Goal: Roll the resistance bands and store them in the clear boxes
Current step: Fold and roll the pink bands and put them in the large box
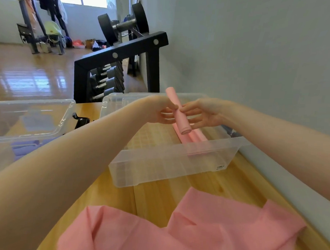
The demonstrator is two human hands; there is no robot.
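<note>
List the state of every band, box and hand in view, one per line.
Rolled pink band: rolled tight, held over the right box.
Left hand: pinching the roll.
Right hand: pinching the roll.
Right clear box: open, pink rolls inside.
Left clear box: purple bands inside.
Loose pink bands: unrolled on the table.

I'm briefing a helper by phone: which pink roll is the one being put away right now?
Find the clear box by the grey wall. Above it, the left hand and right hand pinch one rolled pink band. Unlike the pink rolls in the box, it is held in the air, tilted.
</note>
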